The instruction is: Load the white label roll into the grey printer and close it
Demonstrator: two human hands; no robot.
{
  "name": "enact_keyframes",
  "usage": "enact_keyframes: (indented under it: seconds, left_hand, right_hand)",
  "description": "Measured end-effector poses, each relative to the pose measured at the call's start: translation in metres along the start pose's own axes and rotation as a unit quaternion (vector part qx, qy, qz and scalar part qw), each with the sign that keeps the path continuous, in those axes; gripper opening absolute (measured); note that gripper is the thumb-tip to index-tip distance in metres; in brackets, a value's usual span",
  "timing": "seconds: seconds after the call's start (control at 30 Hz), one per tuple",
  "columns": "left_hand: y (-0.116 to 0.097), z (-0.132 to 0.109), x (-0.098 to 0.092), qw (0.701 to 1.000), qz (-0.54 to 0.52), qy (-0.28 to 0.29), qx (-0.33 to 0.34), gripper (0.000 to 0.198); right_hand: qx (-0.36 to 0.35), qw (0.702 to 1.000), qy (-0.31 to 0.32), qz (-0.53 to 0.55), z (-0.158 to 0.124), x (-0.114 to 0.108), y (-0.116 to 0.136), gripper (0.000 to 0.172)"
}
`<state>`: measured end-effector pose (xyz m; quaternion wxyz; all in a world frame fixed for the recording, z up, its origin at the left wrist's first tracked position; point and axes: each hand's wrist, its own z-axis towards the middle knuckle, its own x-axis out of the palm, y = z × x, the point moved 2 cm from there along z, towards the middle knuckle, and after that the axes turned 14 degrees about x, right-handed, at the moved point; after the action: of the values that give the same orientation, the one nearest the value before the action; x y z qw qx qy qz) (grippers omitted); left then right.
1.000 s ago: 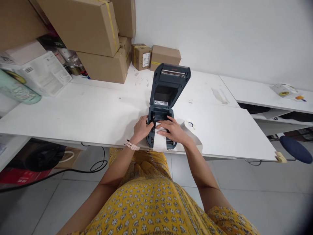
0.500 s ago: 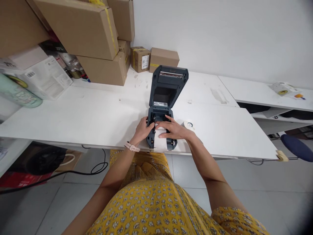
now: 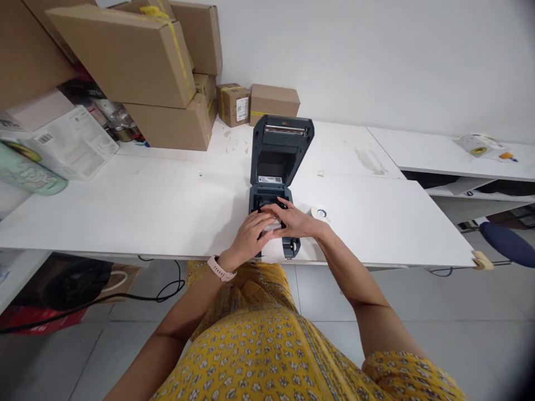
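A dark label printer [image 3: 281, 150] stands at the table's front edge with its lid raised. White label paper [image 3: 273, 250] comes out over its front edge. My left hand [image 3: 249, 234] lies over the printer's left side, its fingers reaching onto the paper roll and close to my other hand. My right hand [image 3: 292, 218] is over the printer's open bay, thumb and fingers around the roll, which is mostly hidden beneath both hands. Just right of the printer, a small white roll [image 3: 320, 214] lies on the table.
Cardboard boxes [image 3: 167, 125] are stacked at the back left, with two smaller ones [image 3: 274, 101] behind the printer. A green bottle [image 3: 33, 170] and a white box [image 3: 79, 142] stand at the far left. A tape roll [image 3: 482, 260] is at the right corner of the white table [image 3: 175, 206].
My left hand has moved from the printer's left rim over onto the paper, nearer my right hand. My right hand stays over the roll. The view has shifted slightly.
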<state>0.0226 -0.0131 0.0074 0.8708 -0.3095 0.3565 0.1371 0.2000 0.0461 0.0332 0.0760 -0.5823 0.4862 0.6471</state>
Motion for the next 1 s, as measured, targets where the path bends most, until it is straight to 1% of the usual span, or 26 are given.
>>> enact_keyframes:
  seconds: [0.1, 0.17, 0.27, 0.3, 0.37, 0.4, 0.43, 0.5, 0.57, 0.63, 0.77, 1.0]
  left_hand:
    - [0.005, -0.002, 0.002, 0.998, -0.004, 0.064, 0.004, 0.035]
    - [0.006, -0.003, 0.001, 0.997, 0.0, 0.083, 0.008, 0.037]
    - [0.004, -0.004, -0.001, 0.996, 0.005, 0.091, 0.008, 0.039]
    - [0.003, -0.004, -0.002, 0.996, 0.006, 0.093, 0.007, 0.039]
    - [0.001, -0.004, -0.002, 0.995, 0.008, 0.095, 0.005, 0.038]
    - [0.001, -0.004, -0.002, 0.995, 0.009, 0.096, 0.004, 0.038]
    - [0.001, -0.004, -0.001, 0.995, 0.011, 0.095, 0.004, 0.038]
    - [0.001, -0.005, -0.001, 0.996, 0.014, 0.09, 0.004, 0.038]
    - [0.001, -0.004, 0.0, 0.996, 0.018, 0.088, 0.005, 0.036]
    - [0.0, -0.004, 0.001, 0.996, 0.023, 0.089, 0.003, 0.035]
    - [-0.003, -0.001, 0.001, 0.995, 0.036, 0.097, -0.008, 0.035]
    - [-0.008, 0.0, 0.002, 0.993, 0.046, 0.107, -0.019, 0.038]
  right_hand:
    - [0.0, 1.0, -0.005, -0.004, 0.002, 0.003, -0.003, 0.091]
    - [-0.003, 1.0, -0.004, -0.007, 0.004, 0.003, -0.004, 0.094]
    - [-0.016, 1.0, 0.0, -0.002, 0.0, -0.003, -0.003, 0.088]
    - [-0.021, 1.0, 0.002, 0.005, -0.003, -0.007, -0.002, 0.083]
    - [-0.025, 0.999, -0.003, 0.029, -0.01, -0.016, -0.004, 0.069]
    - [-0.019, 0.999, -0.018, 0.048, -0.015, -0.02, -0.005, 0.06]
    - [-0.004, 0.997, -0.046, 0.069, -0.018, -0.024, -0.007, 0.051]
    - [0.041, 0.986, -0.13, 0.098, -0.023, -0.026, -0.012, 0.043]
    - [0.084, 0.97, -0.204, 0.103, -0.024, -0.021, -0.017, 0.043]
    - [0.105, 0.962, -0.234, 0.092, -0.021, -0.011, -0.019, 0.044]
    - [0.115, 0.961, -0.243, 0.066, -0.014, 0.003, -0.02, 0.043]
    - [0.127, 0.962, -0.239, 0.023, -0.015, 0.004, -0.021, 0.043]
